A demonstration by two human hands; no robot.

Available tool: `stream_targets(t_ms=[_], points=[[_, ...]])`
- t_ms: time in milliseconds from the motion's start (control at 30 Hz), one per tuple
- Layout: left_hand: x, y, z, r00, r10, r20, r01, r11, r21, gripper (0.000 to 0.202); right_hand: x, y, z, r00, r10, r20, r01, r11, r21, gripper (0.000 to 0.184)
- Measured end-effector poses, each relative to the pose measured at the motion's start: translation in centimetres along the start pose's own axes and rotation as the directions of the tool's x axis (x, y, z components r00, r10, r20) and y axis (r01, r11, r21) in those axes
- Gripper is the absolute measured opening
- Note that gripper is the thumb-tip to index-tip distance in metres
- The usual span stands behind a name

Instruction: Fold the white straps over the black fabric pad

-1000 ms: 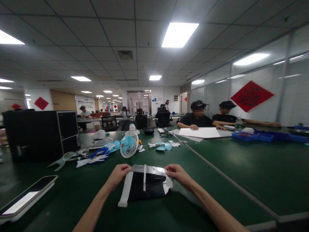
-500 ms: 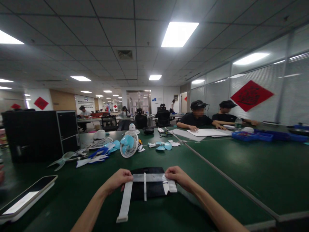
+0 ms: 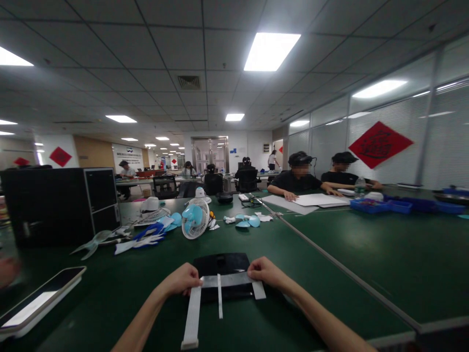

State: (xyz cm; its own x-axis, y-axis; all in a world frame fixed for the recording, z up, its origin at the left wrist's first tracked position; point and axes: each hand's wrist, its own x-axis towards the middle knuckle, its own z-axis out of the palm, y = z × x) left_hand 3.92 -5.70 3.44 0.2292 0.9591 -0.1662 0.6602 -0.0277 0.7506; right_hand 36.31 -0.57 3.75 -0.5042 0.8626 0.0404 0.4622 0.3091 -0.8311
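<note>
A flat white ribbon cable (image 3: 229,279) is stretched level between my hands. My left hand (image 3: 186,278) pinches its left fold, from which a ribbed length hangs down to a pale end piece (image 3: 189,344). My right hand (image 3: 264,272) pinches the other end, and a short white tail hangs below those fingers. A narrow white strip (image 3: 220,300) crosses the cable near its middle. Behind and under the cable lies a dark flat panel (image 3: 221,264) on the green table (image 3: 154,322); whether the cable touches it I cannot tell.
To the left are a phone on a white block (image 3: 42,298) and a black computer case (image 3: 51,205). Farther back lie a small fan (image 3: 195,219), blue-white gloves (image 3: 144,239) and blue fan blades (image 3: 247,221). Co-workers sit beyond white sheets (image 3: 317,200) and blue trays (image 3: 370,205).
My hands have brought the ribbon cable slightly down toward me, showing more of the dark panel behind it. At the left edge, another person's blurred hand has come farther into view.
</note>
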Motion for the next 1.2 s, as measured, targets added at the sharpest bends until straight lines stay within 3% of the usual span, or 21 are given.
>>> stream_targets(t_ms=[333, 833, 1067, 1200], points=[[0.5, -0.4, 0.1, 0.997, 0.039, -0.065, -0.028, 0.986, 0.165, 0.036, 0.5, 0.7, 0.6, 0.997, -0.066, -0.048, 0.059, 0.987, -0.148, 0.019], [0.0, 0.5, 0.2, 0.996, -0.014, -0.086, 0.032, 0.977, 0.212, 0.029, 0.0, -0.4, 0.8, 0.993, -0.075, -0.086, 0.05, 0.963, -0.263, 0.018], [-0.5, 1.1, 0.3, 0.991, -0.067, -0.119, 0.093, 0.97, 0.226, 0.025, 0.4, 0.4, 1.1, 0.99, -0.092, -0.111, 0.058, 0.96, -0.274, 0.015], [-1.0, 1.9, 0.5, 0.993, 0.043, -0.113, -0.011, 0.963, 0.27, 0.027, 0.5, 0.9, 1.2, 0.986, -0.115, -0.116, 0.075, 0.949, -0.305, 0.014]])
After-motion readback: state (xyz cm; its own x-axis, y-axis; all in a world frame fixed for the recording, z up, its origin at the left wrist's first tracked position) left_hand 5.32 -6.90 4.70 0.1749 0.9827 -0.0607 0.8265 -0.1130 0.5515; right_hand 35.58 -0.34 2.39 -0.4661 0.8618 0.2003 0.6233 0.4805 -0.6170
